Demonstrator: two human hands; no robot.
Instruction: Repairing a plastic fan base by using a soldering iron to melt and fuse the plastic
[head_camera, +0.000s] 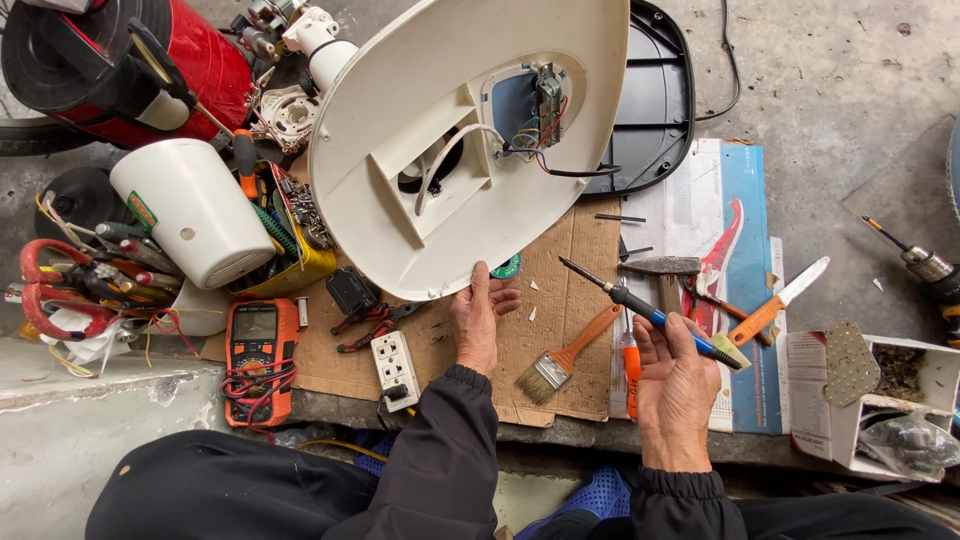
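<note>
The cream plastic housing (440, 130), a wide teardrop-shaped shell, stands tilted on its lower edge over the sheet of cardboard (560, 300), its open underside turned up toward the camera. Inside it are a rectangular recess with a white cable and, nearer its upper right, a small switch block (548, 100) with coloured wires running off toward a black base plate (655, 100) that lies behind the housing.

The left hand (480, 315) grips the housing's lower rim, thumb and fingers closed on the edge, so this hand is the one on the shell. The right hand (675, 375) is below and to the right of the housing, clenched around a screwdriver (650, 315) with a blue and black handle. The tool's long axis runs diagonally, its tip pointing up and left toward the housing's lower right edge, a little apart from it.

Below the housing, just right of the left hand, lies a paintbrush (565, 355) with an orange handle; a hammer (660, 268) and an orange-handled knife (785, 300) lie farther right. Left of the housing stand a white cylindrical container (195, 210) and a red canister (200, 60); below those are an orange multimeter (258, 345) and a white socket strip (395, 370).
</note>
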